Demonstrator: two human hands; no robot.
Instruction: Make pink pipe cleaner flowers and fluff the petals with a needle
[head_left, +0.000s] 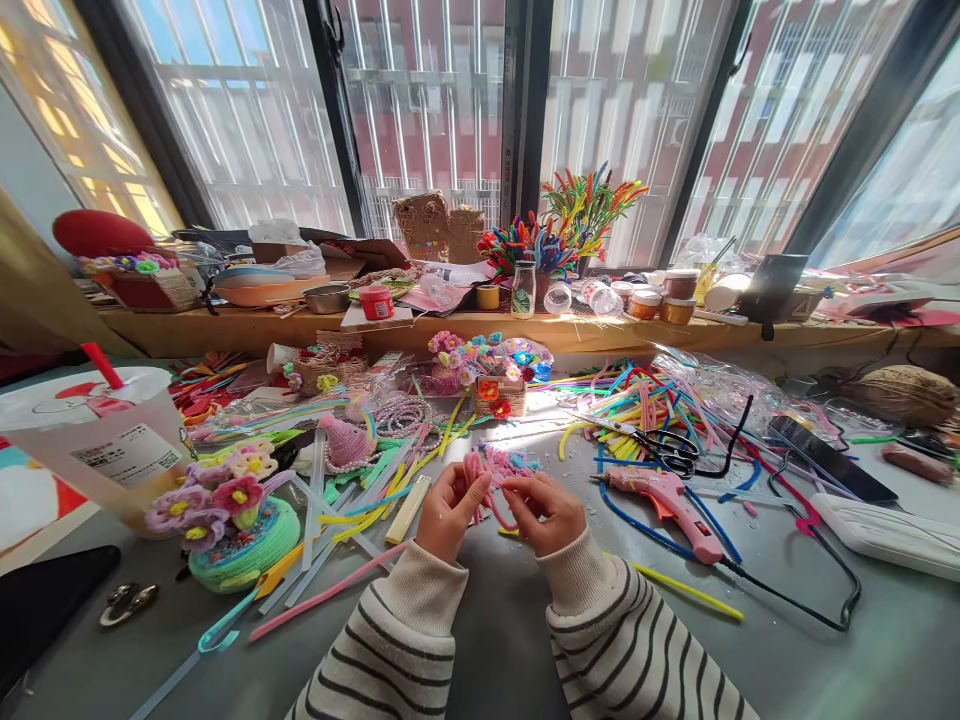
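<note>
Between my hands is a pink pipe cleaner (475,487) bent into loops. My left hand (448,512) is closed around the looped part, thumb pressed on it. My right hand (546,512) pinches the trailing pink strand with its fingertips; the exact contact is partly hidden by the fingers. Just behind the hands lies a small pink and blue fuzzy piece (517,461). Left of my left hand rests a cream-coloured stick-like block (408,510). A pink glue gun (670,508) lies on its side to the right of my right hand.
A lidded drink cup (139,470) and a pot of fuzzy flowers (244,540) stand at left. Black-handled scissors (667,450) rest by piled pipe cleaners (630,405). The glue gun's black cord (795,610) loops near a phone (832,458) and white power strip (885,535).
</note>
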